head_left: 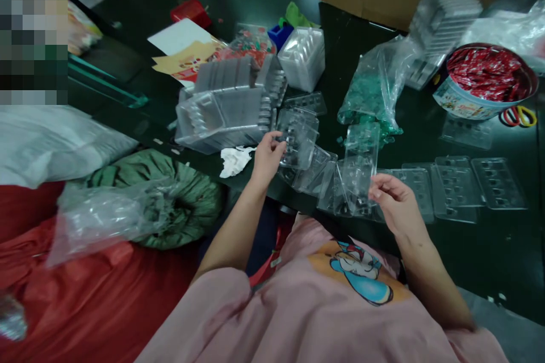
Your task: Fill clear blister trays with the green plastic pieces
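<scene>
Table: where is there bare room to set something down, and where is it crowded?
Bare: between the bag of green pieces and tub; between the right forearm and rightmost tray. Crowded: between left hand and right hand, where trays overlap.

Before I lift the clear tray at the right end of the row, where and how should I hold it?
Probably pinch the tray by its right rim, coming from the right: it lies flat and that rim looks free, while its left side crowds other trays.

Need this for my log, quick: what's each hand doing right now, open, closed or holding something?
Left hand: closed, pinching a clear plastic tray by its edge.
Right hand: closed, pinching another clear tray by its edge.
</scene>
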{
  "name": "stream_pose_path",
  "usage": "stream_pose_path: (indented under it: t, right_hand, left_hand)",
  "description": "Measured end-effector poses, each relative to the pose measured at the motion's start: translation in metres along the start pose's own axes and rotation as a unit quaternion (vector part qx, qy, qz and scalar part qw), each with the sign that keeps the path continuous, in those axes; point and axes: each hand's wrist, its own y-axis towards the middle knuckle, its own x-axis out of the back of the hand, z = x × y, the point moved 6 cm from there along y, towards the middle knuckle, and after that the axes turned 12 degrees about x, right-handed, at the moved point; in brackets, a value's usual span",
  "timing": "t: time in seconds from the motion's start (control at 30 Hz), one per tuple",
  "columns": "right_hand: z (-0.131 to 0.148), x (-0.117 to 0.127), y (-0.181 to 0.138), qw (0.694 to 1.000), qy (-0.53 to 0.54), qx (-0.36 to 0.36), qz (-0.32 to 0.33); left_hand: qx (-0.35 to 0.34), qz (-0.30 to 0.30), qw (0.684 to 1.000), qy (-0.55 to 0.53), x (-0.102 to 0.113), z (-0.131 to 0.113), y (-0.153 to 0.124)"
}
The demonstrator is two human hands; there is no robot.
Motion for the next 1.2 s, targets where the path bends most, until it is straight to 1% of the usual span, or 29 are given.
stream_pose_path:
  t: [0.07, 0.13, 0.2, 0.23, 0.27, 0.33, 0.4, 0.43, 0.47, 0.5, 0.57, 0.6, 0.63, 0.67, 0.7, 0.77, 0.8, 0.87, 0.9, 0.93, 1.0, 1.1, 1.2]
  right_hand:
    - [0.000, -0.003, -0.001, 0.998, -0.054, 0.012, 0.025]
    - [0.000, -0.013, 0.000, 0.988, -0.141, 0.036, 0.053]
    - [-0.001, -0.031, 0.004, 0.960, -0.256, 0.078, 0.085]
    - [-0.002, -0.043, 0.007, 0.936, -0.316, 0.104, 0.110]
    - [-0.007, -0.056, 0.012, 0.906, -0.379, 0.121, 0.142]
    - [-0.022, -0.079, 0.024, 0.838, -0.489, 0.122, 0.208]
    - [-0.040, -0.098, 0.034, 0.777, -0.559, 0.111, 0.267]
    - [-0.046, -0.105, 0.036, 0.755, -0.579, 0.111, 0.287]
    - [-0.050, -0.112, 0.037, 0.740, -0.591, 0.114, 0.302]
    - [-0.052, -0.117, 0.037, 0.731, -0.596, 0.120, 0.311]
    - [-0.048, -0.118, 0.035, 0.729, -0.595, 0.140, 0.307]
    - [-0.043, -0.112, 0.035, 0.735, -0.591, 0.150, 0.296]
    - [-0.036, -0.101, 0.036, 0.744, -0.588, 0.156, 0.278]
    - [-0.029, -0.085, 0.040, 0.753, -0.585, 0.161, 0.253]
    - [-0.021, -0.064, 0.045, 0.763, -0.585, 0.160, 0.223]
    - [-0.004, -0.010, 0.062, 0.772, -0.601, 0.152, 0.142]
    - [0.003, 0.020, 0.071, 0.770, -0.615, 0.142, 0.096]
    - [0.012, 0.075, 0.089, 0.755, -0.645, 0.116, 0.017]
    - [0.013, 0.095, 0.096, 0.749, -0.654, 0.107, -0.005]
    - [0.010, 0.107, 0.102, 0.749, -0.653, 0.107, 0.002]
    - [-0.002, 0.115, 0.105, 0.751, -0.649, 0.109, 0.048]
    - [-0.026, 0.103, 0.093, 0.738, -0.659, 0.096, 0.109]
    - [-0.041, 0.091, 0.071, 0.723, -0.674, 0.077, 0.128]
  left_hand:
    - [-0.028, -0.031, 0.989, 0.143, 0.012, 0.002, 0.021]
    - [-0.056, -0.048, 0.962, 0.263, 0.017, 0.004, 0.033]
    - [-0.094, -0.057, 0.934, 0.340, 0.016, 0.005, 0.036]
    - [-0.125, -0.055, 0.922, 0.363, 0.014, 0.005, 0.035]
    - [-0.148, -0.068, 0.915, 0.370, 0.013, 0.006, 0.034]
    - [-0.213, -0.081, 0.914, 0.336, 0.009, 0.003, 0.025]
    - [-0.274, -0.121, 0.915, 0.270, 0.006, -0.004, 0.008]
    - [-0.310, -0.124, 0.911, 0.241, 0.001, -0.008, -0.005]
    - [-0.346, -0.118, 0.905, 0.220, -0.005, -0.012, -0.019]
    - [-0.376, -0.091, 0.897, 0.215, -0.016, -0.015, -0.033]
    - [-0.406, -0.016, 0.884, 0.229, -0.040, -0.016, -0.056]
    - [-0.409, 0.015, 0.881, 0.239, -0.050, -0.014, -0.063]
    - [-0.408, 0.038, 0.878, 0.248, -0.057, -0.011, -0.067]
    - [-0.405, 0.052, 0.877, 0.254, -0.062, -0.009, -0.069]
    - [-0.403, 0.060, 0.876, 0.260, -0.065, -0.007, -0.069]
    - [-0.403, 0.064, 0.872, 0.270, -0.065, -0.006, -0.068]
    - [-0.405, 0.062, 0.870, 0.275, -0.065, -0.008, -0.068]
    - [-0.409, 0.059, 0.866, 0.283, -0.066, -0.017, -0.070]
    - [-0.411, 0.062, 0.863, 0.287, -0.069, -0.024, -0.072]
    - [-0.413, 0.070, 0.859, 0.293, -0.075, -0.031, -0.074]
    - [-0.420, 0.098, 0.846, 0.313, -0.094, -0.045, -0.081]
    - [-0.424, 0.148, 0.818, 0.359, -0.129, -0.059, -0.088]
    - [-0.421, 0.187, 0.796, 0.392, -0.155, -0.060, -0.092]
